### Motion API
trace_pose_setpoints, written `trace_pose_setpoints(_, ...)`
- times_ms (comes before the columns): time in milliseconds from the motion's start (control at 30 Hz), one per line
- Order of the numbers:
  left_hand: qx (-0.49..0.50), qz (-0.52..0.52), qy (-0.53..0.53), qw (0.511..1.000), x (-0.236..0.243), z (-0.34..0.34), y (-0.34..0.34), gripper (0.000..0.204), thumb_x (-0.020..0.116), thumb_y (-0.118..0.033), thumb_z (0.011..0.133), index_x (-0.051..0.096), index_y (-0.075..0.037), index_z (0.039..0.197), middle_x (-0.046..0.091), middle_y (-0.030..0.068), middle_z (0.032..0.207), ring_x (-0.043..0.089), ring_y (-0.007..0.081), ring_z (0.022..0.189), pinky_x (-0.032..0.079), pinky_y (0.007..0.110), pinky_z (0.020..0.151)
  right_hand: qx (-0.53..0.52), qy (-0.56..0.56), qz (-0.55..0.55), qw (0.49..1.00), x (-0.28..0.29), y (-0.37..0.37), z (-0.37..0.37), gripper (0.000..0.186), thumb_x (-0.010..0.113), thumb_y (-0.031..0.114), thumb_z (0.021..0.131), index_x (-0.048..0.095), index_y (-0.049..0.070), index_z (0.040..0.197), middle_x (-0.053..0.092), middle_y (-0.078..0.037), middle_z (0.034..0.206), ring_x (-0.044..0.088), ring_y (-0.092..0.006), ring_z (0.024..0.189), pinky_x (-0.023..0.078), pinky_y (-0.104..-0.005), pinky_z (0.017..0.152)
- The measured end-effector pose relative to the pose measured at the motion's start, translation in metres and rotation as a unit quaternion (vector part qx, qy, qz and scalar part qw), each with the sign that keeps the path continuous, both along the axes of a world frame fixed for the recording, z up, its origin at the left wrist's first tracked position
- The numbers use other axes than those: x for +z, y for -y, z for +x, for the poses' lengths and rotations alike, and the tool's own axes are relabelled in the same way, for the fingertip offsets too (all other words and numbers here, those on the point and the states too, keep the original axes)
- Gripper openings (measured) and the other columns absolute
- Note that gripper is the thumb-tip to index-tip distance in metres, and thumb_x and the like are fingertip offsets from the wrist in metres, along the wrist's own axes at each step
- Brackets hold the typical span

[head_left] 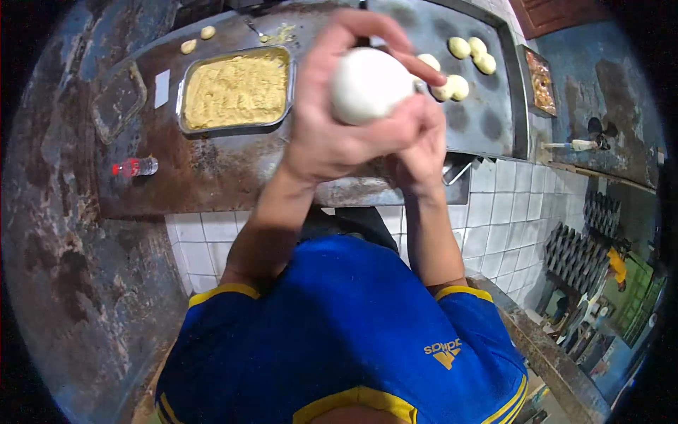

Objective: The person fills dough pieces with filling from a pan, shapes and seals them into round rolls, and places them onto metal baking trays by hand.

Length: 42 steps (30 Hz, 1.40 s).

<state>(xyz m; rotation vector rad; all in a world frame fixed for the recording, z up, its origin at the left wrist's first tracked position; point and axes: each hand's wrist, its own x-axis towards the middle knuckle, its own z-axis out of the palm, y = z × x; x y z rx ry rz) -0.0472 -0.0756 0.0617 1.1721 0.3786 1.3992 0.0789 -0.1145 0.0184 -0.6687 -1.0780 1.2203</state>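
Both hands are raised above the table edge around a smooth white dough ball [369,86]. My left hand [316,131] cups it from the left, its fingers curving over the far side. Against the ball's right side presses my right hand [418,131]; most of its fingers are hidden or overlap the left ones. Beyond them, on the dark baking tray [424,18], sit several pale yellow dough balls [459,48], some touching each other. To the left of the hands stands a glass baking dish [186,129] holding a crumbly yellow filling [234,90].
Two small dough pieces [207,32], a spoon [263,37] with crumbs, a white card [162,88] and an empty clear dish [119,102] lie on the worn table [226,180]. A red-capped bottle [135,167] lies at its left end. A framed picture [539,81] is at right.
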Motion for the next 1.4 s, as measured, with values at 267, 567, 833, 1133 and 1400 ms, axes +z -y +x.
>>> trace_pose_setpoints(267,0.081,-0.046,-0.106,0.99,-0.03,0.058,0.002,0.059,0.079,0.0,0.083,0.046,-0.006,0.131,0.062,0.0011,0.088,0.066,0.0093,0.082,0.056,0.028,0.074,0.12,0.248,-0.015,0.961,0.011,0.003,0.102,0.02,0.075,0.006,0.094,0.075,-0.002,0.111,0.078,-0.012,0.098,0.073,-0.0159,0.094,0.059,-0.0342,0.083)
trace_pose_setpoints(567,0.112,0.076,-0.408,0.903,-0.14,0.106,-0.019,0.078,0.091,-0.03,0.076,0.044,-0.012,0.136,0.076,0.0207,0.091,0.074,0.0449,0.093,0.061,0.05,0.077,0.06,0.43,-0.001,0.901,-0.012,-0.031,0.152,0.05,0.091,0.018,0.08,0.073,0.006,0.126,0.072,-0.01,0.115,0.072,-0.0223,0.107,0.062,-0.0379,0.094)
trace_pose_setpoints(833,0.077,0.056,-0.535,0.839,-0.134,0.074,-0.004,0.106,0.09,-0.019,0.074,0.023,-0.011,0.157,0.051,0.0255,0.137,0.071,0.041,0.102,0.059,0.048,0.083,0.184,0.605,0.039,0.774,-0.109,-0.081,0.192,0.042,0.078,0.011,0.088,0.069,0.005,0.129,0.067,-0.013,0.123,0.068,-0.0289,0.107,0.059,-0.041,0.092)
trace_pose_setpoints(1133,0.108,-0.117,-0.4,0.902,-0.129,0.04,0.01,0.087,0.081,-0.009,0.087,0.025,-0.006,0.153,0.061,0.0145,0.13,0.054,0.0115,0.072,0.05,0.028,0.072,0.218,0.699,0.322,0.6,-0.146,-0.09,0.169,0.075,0.055,0.045,0.105,0.038,-0.008,0.155,0.032,-0.023,0.168,0.031,-0.0369,0.157,0.028,-0.046,0.129)
trace_pose_setpoints(1400,0.104,0.002,-0.422,0.901,-0.134,0.078,-0.011,0.054,0.075,-0.016,0.092,0.051,-0.006,0.139,0.065,0.0127,0.127,0.066,0.0247,0.11,0.055,0.037,0.089,0.091,0.554,0.142,0.815,-0.114,-0.109,0.209,0.053,0.071,0.018,0.098,0.055,0.008,0.148,0.061,-0.019,0.145,0.058,-0.0368,0.135,0.045,-0.0454,0.115)
